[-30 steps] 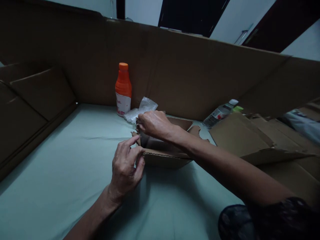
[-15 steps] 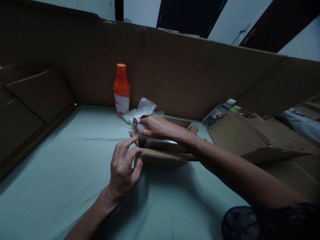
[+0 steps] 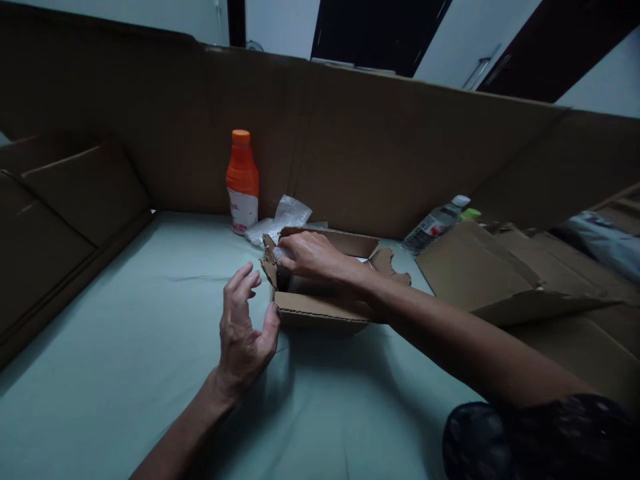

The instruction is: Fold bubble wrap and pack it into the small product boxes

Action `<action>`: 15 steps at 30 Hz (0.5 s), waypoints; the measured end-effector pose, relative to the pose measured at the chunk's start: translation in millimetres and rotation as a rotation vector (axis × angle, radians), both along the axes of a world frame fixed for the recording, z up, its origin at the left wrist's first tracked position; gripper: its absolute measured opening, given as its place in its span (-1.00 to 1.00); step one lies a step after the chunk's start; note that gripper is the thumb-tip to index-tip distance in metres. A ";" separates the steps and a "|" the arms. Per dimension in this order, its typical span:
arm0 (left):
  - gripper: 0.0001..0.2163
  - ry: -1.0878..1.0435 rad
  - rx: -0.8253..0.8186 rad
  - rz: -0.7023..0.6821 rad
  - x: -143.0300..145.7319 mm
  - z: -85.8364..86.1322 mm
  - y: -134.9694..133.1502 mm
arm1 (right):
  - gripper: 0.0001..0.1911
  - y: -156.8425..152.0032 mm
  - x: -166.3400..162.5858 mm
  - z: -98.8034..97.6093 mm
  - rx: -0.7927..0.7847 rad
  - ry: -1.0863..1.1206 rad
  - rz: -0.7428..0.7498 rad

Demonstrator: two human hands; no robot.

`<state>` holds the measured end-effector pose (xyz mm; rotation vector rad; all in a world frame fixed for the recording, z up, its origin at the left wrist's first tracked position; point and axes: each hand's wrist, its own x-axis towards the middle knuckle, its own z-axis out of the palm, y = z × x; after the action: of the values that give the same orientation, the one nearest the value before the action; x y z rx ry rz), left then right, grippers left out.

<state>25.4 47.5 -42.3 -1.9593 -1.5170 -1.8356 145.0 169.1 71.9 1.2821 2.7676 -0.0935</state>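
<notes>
A small cardboard box (image 3: 320, 307) with its flaps up stands on the pale green cloth. My right hand (image 3: 310, 255) reaches into it near its left end, fingers bent around a piece of bubble wrap (image 3: 283, 253) that shows only in part. What lies under that hand in the box is hidden. Beside the box's left front corner is my left hand (image 3: 249, 319), fingers spread and curved, the thumb close against the cardboard. Behind the box, a crumpled sheet of bubble wrap (image 3: 287, 217) rests next to an orange bottle (image 3: 243, 183) with a white label.
A tall cardboard wall (image 3: 380, 153) runs along the back. Clear plastic bottle (image 3: 435, 227) leans at the right, beside flattened cardboard pieces (image 3: 495, 273). More folded cardboard (image 3: 85, 193) stands at the left. The pale green cloth (image 3: 125, 320) covers the surface.
My left hand has opened and its fingers have come off the box's left flap. My right hand has sunk slightly deeper into the box with the bubble wrap.
</notes>
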 end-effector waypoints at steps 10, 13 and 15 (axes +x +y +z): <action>-0.37 -0.014 -0.102 -0.040 12.1 -18.0 4.1 | -0.66 -10.1 36.3 0.7 -0.024 0.227 0.186; -0.39 0.011 -0.108 -0.032 15.1 -20.4 5.7 | -0.64 -10.8 35.7 -3.0 -0.007 0.220 0.228; -0.41 0.016 -0.131 -0.028 16.4 -20.9 6.7 | -0.63 -10.0 33.9 -7.6 0.008 0.196 0.259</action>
<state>41.7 54.2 -63.2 -2.0554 -1.6526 -1.7680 178.9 159.1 64.3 0.9507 3.0753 -0.2002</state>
